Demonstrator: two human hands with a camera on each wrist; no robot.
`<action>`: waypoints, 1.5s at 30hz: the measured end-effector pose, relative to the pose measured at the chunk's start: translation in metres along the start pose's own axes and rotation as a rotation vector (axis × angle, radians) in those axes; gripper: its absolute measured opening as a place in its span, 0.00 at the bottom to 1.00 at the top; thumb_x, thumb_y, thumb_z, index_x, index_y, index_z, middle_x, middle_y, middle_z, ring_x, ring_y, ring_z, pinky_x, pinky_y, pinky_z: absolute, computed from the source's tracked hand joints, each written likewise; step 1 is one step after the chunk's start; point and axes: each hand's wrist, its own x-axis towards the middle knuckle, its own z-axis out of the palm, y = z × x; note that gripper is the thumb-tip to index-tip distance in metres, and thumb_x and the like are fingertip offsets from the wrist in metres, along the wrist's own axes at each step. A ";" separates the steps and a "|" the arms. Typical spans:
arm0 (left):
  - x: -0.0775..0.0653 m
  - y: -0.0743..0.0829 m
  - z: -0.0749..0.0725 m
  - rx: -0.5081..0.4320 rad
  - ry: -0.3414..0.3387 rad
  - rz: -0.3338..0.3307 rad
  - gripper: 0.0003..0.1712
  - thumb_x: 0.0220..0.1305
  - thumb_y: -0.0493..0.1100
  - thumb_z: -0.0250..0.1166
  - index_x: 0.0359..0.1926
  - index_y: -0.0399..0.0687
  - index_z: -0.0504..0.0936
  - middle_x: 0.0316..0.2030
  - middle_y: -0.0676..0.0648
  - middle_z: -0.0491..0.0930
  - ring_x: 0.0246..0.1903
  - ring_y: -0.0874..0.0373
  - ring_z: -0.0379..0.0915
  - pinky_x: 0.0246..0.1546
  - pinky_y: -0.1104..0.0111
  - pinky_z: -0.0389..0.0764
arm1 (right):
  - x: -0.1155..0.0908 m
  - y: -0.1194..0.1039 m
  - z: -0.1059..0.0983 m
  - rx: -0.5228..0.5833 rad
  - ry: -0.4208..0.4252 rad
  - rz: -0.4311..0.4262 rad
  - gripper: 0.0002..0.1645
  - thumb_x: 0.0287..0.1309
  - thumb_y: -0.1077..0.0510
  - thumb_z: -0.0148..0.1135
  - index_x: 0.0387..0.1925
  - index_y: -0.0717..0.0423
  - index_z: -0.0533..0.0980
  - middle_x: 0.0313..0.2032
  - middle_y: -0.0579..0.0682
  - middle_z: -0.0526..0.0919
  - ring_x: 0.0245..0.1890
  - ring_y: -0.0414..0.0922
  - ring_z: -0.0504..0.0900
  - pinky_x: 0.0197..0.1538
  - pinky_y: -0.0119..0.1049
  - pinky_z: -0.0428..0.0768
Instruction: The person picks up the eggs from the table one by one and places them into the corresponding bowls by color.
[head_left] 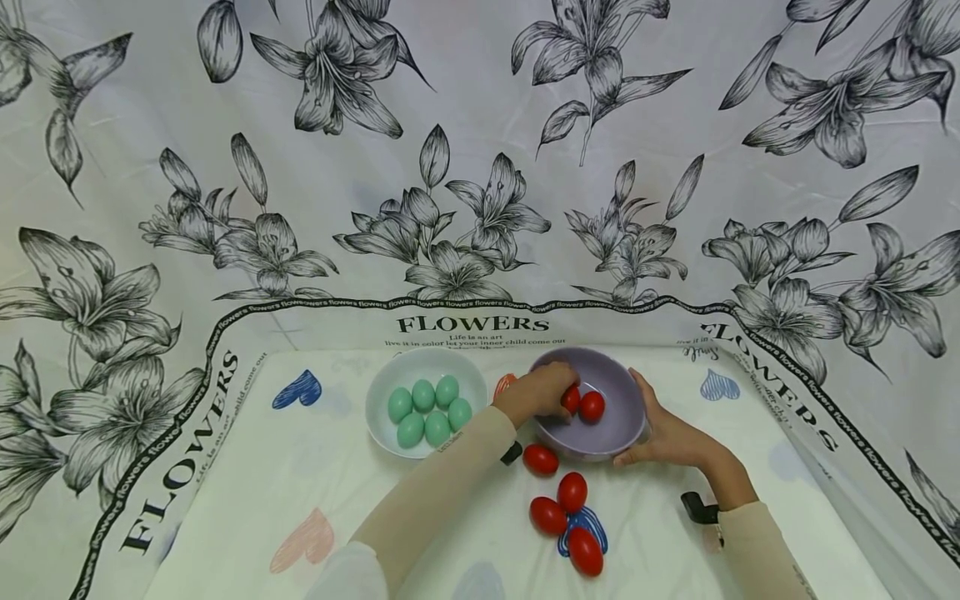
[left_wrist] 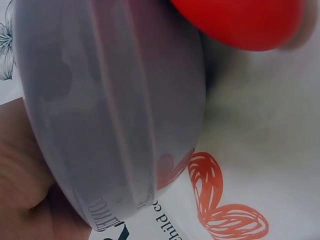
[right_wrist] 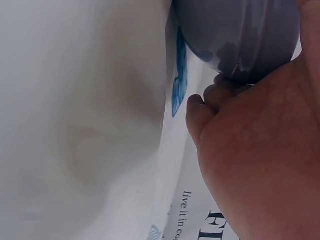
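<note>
The purple bowl [head_left: 622, 425] stands at the back, right of centre. My left hand [head_left: 542, 390] reaches over its left rim and grips a red egg [head_left: 572, 400], partly hidden by the fingers. Another red egg [head_left: 592, 407] lies in the bowl beside it. On the right side, my right hand [head_left: 667, 433] holds the bowl, thumb low at the front and fingers round the far side. In the right wrist view, fingertips [right_wrist: 196, 100] curl in by the bowl's underside. The bowl's outer wall [left_wrist: 125, 100] fills much of the left wrist view.
A pale bowl [head_left: 375, 425] with several green eggs [head_left: 423, 396] stands to the left, partly behind the left forearm. Several red eggs [head_left: 548, 516] lie on the white cloth [head_left: 247, 467] in front of the purple bowl. A flower-printed curtain [head_left: 465, 108] hangs behind.
</note>
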 end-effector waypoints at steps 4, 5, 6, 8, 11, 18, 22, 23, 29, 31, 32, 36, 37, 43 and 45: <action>-0.001 -0.002 0.004 0.006 0.010 0.006 0.39 0.57 0.51 0.84 0.66 0.46 0.80 0.57 0.49 0.80 0.58 0.57 0.75 0.65 0.69 0.75 | 0.001 -0.002 0.001 0.004 -0.005 -0.001 0.95 0.39 0.47 0.91 0.84 0.39 0.23 0.81 0.65 0.46 0.77 0.70 0.56 0.72 0.75 0.60; -0.002 -0.003 0.005 0.009 0.015 0.009 0.40 0.57 0.52 0.83 0.68 0.46 0.79 0.59 0.49 0.79 0.60 0.57 0.75 0.67 0.69 0.74 | 0.001 -0.002 0.002 0.004 -0.005 -0.001 0.94 0.39 0.47 0.91 0.84 0.39 0.23 0.81 0.65 0.46 0.77 0.71 0.56 0.71 0.75 0.60; -0.003 -0.004 0.006 0.010 0.022 0.014 0.41 0.58 0.52 0.83 0.69 0.46 0.78 0.61 0.49 0.78 0.61 0.57 0.74 0.68 0.69 0.73 | 0.001 -0.002 0.002 0.001 -0.005 -0.001 0.94 0.39 0.47 0.91 0.84 0.39 0.23 0.81 0.65 0.46 0.76 0.71 0.57 0.71 0.75 0.61; -0.007 -0.004 0.007 0.010 0.046 0.029 0.42 0.60 0.53 0.81 0.71 0.46 0.76 0.63 0.48 0.77 0.64 0.57 0.73 0.70 0.69 0.71 | 0.001 -0.002 0.003 -0.005 -0.008 -0.001 0.94 0.40 0.47 0.91 0.84 0.41 0.23 0.81 0.66 0.46 0.76 0.72 0.57 0.71 0.75 0.62; -0.017 -0.004 0.007 -0.007 0.119 0.055 0.39 0.66 0.55 0.76 0.72 0.46 0.76 0.65 0.48 0.76 0.67 0.57 0.72 0.72 0.68 0.69 | 0.001 -0.002 0.005 -0.021 -0.013 0.002 0.94 0.40 0.46 0.90 0.84 0.40 0.23 0.81 0.66 0.46 0.75 0.72 0.59 0.70 0.74 0.64; -0.074 0.014 0.003 -0.146 0.366 0.066 0.33 0.74 0.56 0.68 0.73 0.49 0.74 0.67 0.50 0.75 0.68 0.58 0.71 0.69 0.67 0.75 | 0.005 -0.002 0.003 -0.046 -0.011 -0.008 0.94 0.40 0.46 0.90 0.83 0.37 0.23 0.81 0.65 0.47 0.74 0.71 0.62 0.69 0.73 0.67; -0.117 0.027 0.011 -0.259 0.501 0.077 0.28 0.74 0.52 0.68 0.69 0.49 0.77 0.62 0.50 0.77 0.57 0.60 0.75 0.59 0.73 0.80 | 0.007 -0.004 0.002 -0.036 -0.015 -0.010 0.93 0.41 0.46 0.90 0.84 0.37 0.23 0.81 0.65 0.46 0.75 0.72 0.59 0.69 0.75 0.65; -0.127 0.029 0.016 -0.293 0.520 0.067 0.27 0.74 0.52 0.68 0.68 0.50 0.77 0.61 0.51 0.77 0.56 0.60 0.75 0.59 0.74 0.80 | 0.008 -0.005 0.002 -0.038 -0.013 -0.006 0.93 0.41 0.46 0.90 0.84 0.37 0.24 0.81 0.65 0.46 0.75 0.72 0.59 0.70 0.75 0.65; -0.177 0.044 0.050 -0.483 0.515 -0.111 0.28 0.73 0.56 0.68 0.69 0.56 0.77 0.62 0.56 0.78 0.61 0.59 0.77 0.64 0.63 0.80 | 0.008 -0.005 0.001 -0.064 -0.007 0.020 0.94 0.40 0.44 0.90 0.84 0.39 0.23 0.81 0.66 0.46 0.75 0.74 0.59 0.69 0.76 0.65; -0.189 0.049 0.062 -0.548 0.485 -0.186 0.29 0.72 0.57 0.68 0.69 0.56 0.78 0.61 0.57 0.79 0.61 0.58 0.78 0.64 0.61 0.80 | 0.007 -0.005 0.001 -0.069 -0.008 0.030 0.94 0.40 0.44 0.90 0.84 0.39 0.23 0.81 0.66 0.46 0.75 0.75 0.59 0.69 0.76 0.64; -0.193 0.052 0.068 -0.576 0.467 -0.223 0.29 0.72 0.57 0.69 0.69 0.56 0.78 0.61 0.57 0.79 0.60 0.58 0.78 0.64 0.60 0.81 | 0.006 -0.004 0.001 -0.069 -0.006 0.034 0.94 0.40 0.44 0.90 0.84 0.39 0.23 0.81 0.67 0.46 0.75 0.75 0.58 0.69 0.77 0.64; -0.203 0.064 0.086 -0.611 0.395 -0.341 0.32 0.68 0.61 0.71 0.67 0.54 0.79 0.59 0.55 0.79 0.56 0.57 0.78 0.60 0.59 0.84 | 0.001 -0.003 0.002 -0.065 -0.003 0.052 0.94 0.40 0.45 0.90 0.83 0.34 0.23 0.81 0.67 0.45 0.75 0.76 0.56 0.68 0.78 0.62; -0.204 0.067 0.090 -0.604 0.385 -0.356 0.33 0.67 0.61 0.72 0.67 0.53 0.79 0.59 0.54 0.79 0.55 0.57 0.78 0.60 0.58 0.84 | 0.000 -0.002 0.003 -0.062 -0.004 0.055 0.94 0.40 0.45 0.90 0.83 0.33 0.23 0.81 0.67 0.45 0.75 0.76 0.56 0.68 0.79 0.62; -0.204 0.080 0.104 -0.582 0.302 -0.391 0.38 0.63 0.60 0.77 0.66 0.45 0.77 0.58 0.50 0.77 0.54 0.55 0.78 0.59 0.56 0.84 | -0.003 -0.004 0.004 -0.043 -0.008 0.054 0.93 0.41 0.47 0.90 0.83 0.32 0.23 0.81 0.66 0.45 0.76 0.76 0.54 0.68 0.81 0.59; -0.201 0.084 0.105 -0.603 0.253 -0.419 0.41 0.61 0.61 0.78 0.67 0.44 0.77 0.59 0.49 0.77 0.56 0.54 0.78 0.59 0.55 0.84 | -0.003 -0.004 0.004 -0.042 -0.011 0.051 0.93 0.41 0.47 0.90 0.83 0.33 0.23 0.81 0.66 0.45 0.76 0.75 0.55 0.68 0.81 0.59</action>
